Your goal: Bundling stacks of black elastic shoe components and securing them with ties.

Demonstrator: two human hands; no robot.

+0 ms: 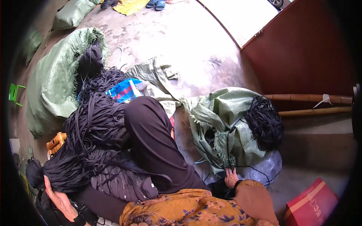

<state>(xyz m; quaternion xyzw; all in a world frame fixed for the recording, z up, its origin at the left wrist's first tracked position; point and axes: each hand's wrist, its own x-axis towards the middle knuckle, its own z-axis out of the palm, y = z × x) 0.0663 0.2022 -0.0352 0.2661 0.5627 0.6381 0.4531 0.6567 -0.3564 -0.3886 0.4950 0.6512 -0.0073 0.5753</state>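
Note:
At the lower left, my left hand (59,199) is closed around the gathered end of a long bundle of black flat straps (98,124); some of its fingers are hidden behind the bundle. The straps spread over my lap and up to the mouth of a large green woven sack (54,81). My right hand (230,178) has its fingers stretched out against the frayed lower edge of a second green woven sack (233,109). A coil of black straps (265,122) rests on that sack. Clear plastic wrap (264,168) lies beside the hand.
A red box (312,203) sits at the lower right. Bamboo poles (309,99) lie before a dark red door panel (301,52). A blue patterned cloth (123,90) is among the straps. An orange plastic stool (56,143) and a small green stool (14,93) stand left.

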